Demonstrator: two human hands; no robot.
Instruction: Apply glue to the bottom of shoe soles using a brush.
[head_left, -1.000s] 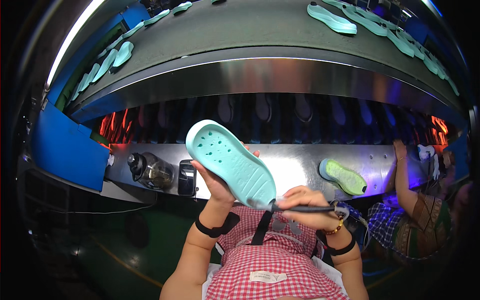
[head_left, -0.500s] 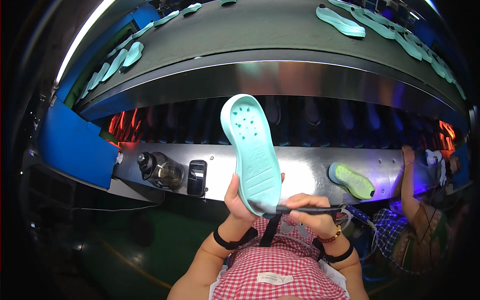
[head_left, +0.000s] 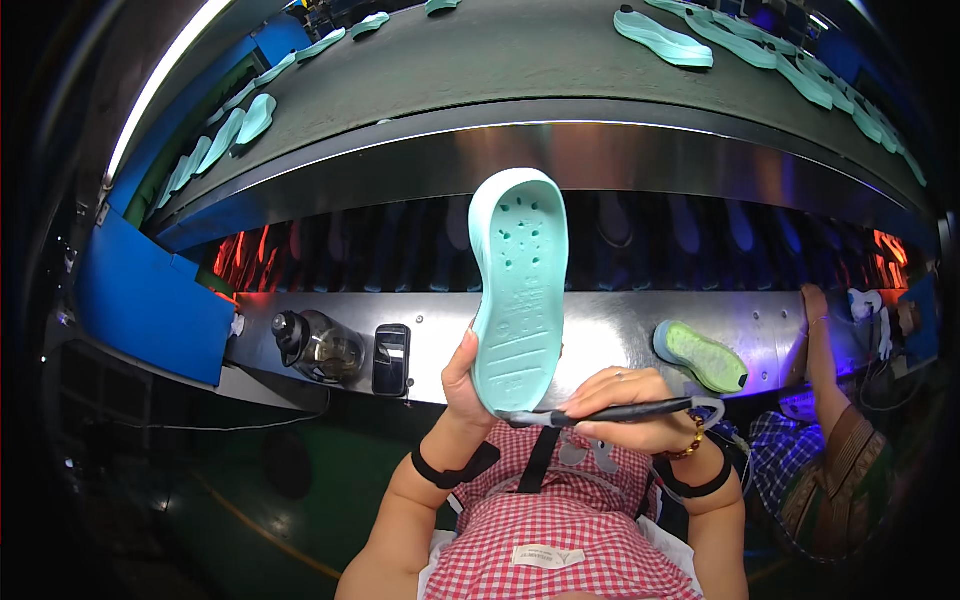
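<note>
A mint-green shoe sole point(head_left: 522, 290) stands nearly upright in front of me, small holes in its upper part and ridges lower down. My left hand point(head_left: 465, 382) is closed round its lower left edge, thumb along the side. In my right hand point(head_left: 630, 410) is a black-handled brush point(head_left: 650, 409), a pale tube looping from its rear end. The brush's tip touches the sole's bottom rim. Some of my left fingers are hidden behind the sole.
Mint soles point(head_left: 663, 38) lie along the dark conveyor belt point(head_left: 450, 75). On the metal ledge point(head_left: 610, 340) are a dark bottle point(head_left: 325, 345), a phone point(head_left: 391, 360) and a yellow-green sole point(head_left: 702, 357). Another person's arm point(head_left: 820, 345) reaches in at right.
The sole has shifted right and slightly up and turned more upright. The brush tip has gone from the inner face of its bottom end to the lower left rim.
</note>
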